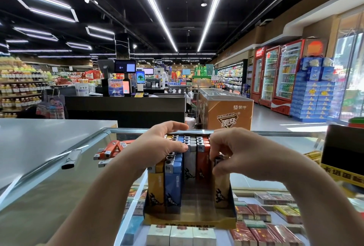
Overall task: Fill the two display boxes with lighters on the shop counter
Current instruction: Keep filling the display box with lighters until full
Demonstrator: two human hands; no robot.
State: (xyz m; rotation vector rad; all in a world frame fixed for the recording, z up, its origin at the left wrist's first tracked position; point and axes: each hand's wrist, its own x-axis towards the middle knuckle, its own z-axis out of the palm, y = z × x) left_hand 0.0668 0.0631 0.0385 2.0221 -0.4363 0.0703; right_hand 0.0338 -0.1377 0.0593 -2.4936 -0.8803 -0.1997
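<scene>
Display box (190, 219), glass counter (78, 176), supermarket aisles

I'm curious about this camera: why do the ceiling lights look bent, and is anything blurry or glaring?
Head view: the wide lens bows the ceiling light strips outward; their glare streaks the steel counter and the glass top; the display box and both hands, left and right, look sharp; far shelves go soft.

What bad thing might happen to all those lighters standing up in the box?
The front of the display box has an empty gap, so the standing lighters might tip forward once the left hand lets go. The right hand might also knock neighbours while pushing in its lighter.
</scene>
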